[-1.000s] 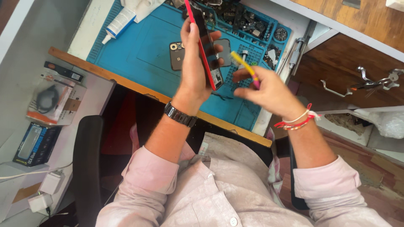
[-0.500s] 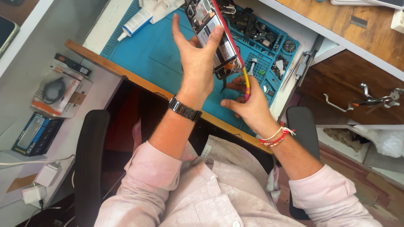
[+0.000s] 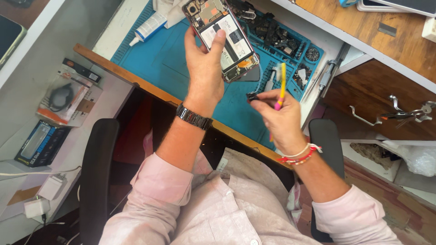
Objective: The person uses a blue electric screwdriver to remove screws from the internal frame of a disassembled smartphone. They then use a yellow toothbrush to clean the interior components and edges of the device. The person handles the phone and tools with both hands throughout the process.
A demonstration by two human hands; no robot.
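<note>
Opened phone (image 3: 223, 38) was gripped in the left hand (image 3: 205, 68), raised over the blue mat (image 3: 168, 59) at twelve o'clock. A yellow tool (image 3: 282, 84) and small dark part (image 3: 252, 96) were pinched by the right hand (image 3: 279, 118), at four o'clock of the phone. Judged best: phone kept steady, part held lightly.

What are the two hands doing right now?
Left hand: closed around the opened phone, held up over the blue mat.
Right hand: closed on a yellow tool, pinching a small black part.

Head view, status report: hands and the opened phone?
Left hand holds opened red-framed phone above blue mat. Right hand pinches yellow-pink tool. Nothing between them.
</note>
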